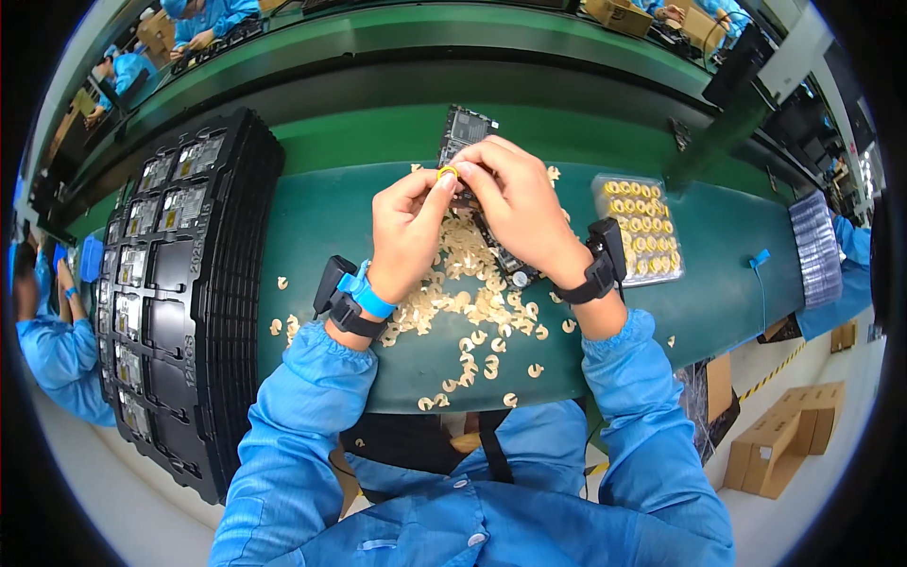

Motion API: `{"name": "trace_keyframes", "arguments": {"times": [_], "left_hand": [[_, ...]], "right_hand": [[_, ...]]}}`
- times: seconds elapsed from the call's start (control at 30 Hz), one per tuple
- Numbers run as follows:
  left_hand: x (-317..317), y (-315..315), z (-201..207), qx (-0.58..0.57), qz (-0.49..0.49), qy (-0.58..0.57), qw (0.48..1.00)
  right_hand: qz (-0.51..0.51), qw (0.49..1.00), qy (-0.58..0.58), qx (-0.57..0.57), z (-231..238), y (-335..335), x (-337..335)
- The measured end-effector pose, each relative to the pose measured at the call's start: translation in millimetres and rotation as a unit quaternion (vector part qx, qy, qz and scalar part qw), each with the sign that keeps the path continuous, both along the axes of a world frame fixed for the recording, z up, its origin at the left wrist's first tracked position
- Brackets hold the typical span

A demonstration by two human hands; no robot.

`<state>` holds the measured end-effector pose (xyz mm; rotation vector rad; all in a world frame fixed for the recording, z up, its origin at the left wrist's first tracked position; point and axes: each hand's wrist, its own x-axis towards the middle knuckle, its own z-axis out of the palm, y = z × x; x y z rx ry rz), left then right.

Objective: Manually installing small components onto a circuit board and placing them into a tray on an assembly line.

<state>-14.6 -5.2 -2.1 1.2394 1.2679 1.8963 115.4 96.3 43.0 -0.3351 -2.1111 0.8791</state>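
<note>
Between my fingertips is a small yellow ring-shaped part (448, 173), pinched by both hands over the middle of the green bench. My left hand (408, 219) holds its left side with thumb and forefinger closed. From the right, my right hand (515, 197) grips it the same way, its other fingers curled. Behind and partly below the hands lies a dark circuit board assembly (467, 128), largely hidden by them. Cream-coloured crescent-shaped pieces (463, 255) are heaped under my hands and scattered toward the near edge.
At the right stands a clear plastic tray (641, 276) with rows of yellow ring parts. Stacked black trays (219, 274) holding boards rise at the left. Clear trays (816, 250) are stacked far right, near a blue-tipped cable (760, 258). A cardboard box (784, 439) sits on the floor. Co-workers sit around.
</note>
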Motion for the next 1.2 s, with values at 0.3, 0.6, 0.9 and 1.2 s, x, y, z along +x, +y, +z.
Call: {"name": "trace_keyframes", "arguments": {"times": [0.3,0.6,0.9,1.2], "left_hand": [[-4,4,-6,-0.014,-0.008,0.018,1.000],[-1,2,-5,-0.032,-0.015,0.038,0.999],[8,1,6,0.001,0.076,0.027,0.997],[7,3,0,0.020,0.075,0.111,0.991]], "right_hand": [[-0.004,0.999,0.004,-0.043,-13,0,8],[0.000,0.999,0.004,-0.035,-9,0,15],[-0.039,0.995,0.063,0.068,-11,0,15],[-0.053,0.991,0.059,0.112,-16,1,13]]}}
